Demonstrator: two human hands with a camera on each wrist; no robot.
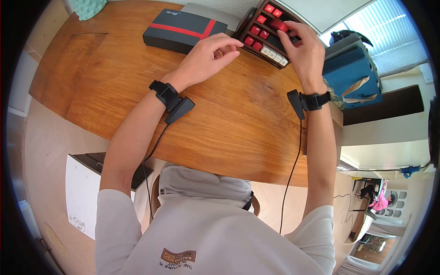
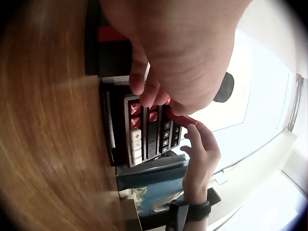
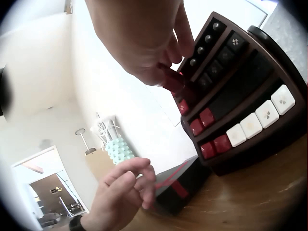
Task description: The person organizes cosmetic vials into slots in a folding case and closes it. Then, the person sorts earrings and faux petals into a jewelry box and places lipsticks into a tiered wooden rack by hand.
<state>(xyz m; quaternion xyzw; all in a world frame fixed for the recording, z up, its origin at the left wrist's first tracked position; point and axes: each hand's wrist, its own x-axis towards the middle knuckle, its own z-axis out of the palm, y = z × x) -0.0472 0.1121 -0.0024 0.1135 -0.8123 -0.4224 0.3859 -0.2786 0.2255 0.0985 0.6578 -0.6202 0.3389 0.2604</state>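
A dark brown tiered rack (image 1: 259, 42) stands at the back of the table and carries rows of small square keycap-like pieces. My right hand (image 1: 303, 48) is at its upper right, pinching a long red keycap (image 1: 278, 24) between thumb and fingers. In the right wrist view the red keycap (image 3: 172, 81) lies close over a middle row. My left hand (image 1: 208, 58) hovers left of the rack with its fingers loosely bent, holding nothing. Red keycaps (image 3: 214, 146) and white keycaps (image 3: 260, 115) fill the front row. Dark keycaps (image 3: 222, 60) sit in the rows behind.
A black box (image 1: 183, 31) with a red ribbon band lies left of the rack on the wooden table (image 1: 220, 123). Blue paper bags (image 1: 353, 75) stand to the right. A mint-green bumpy vase (image 1: 88, 8) is at the far left corner.
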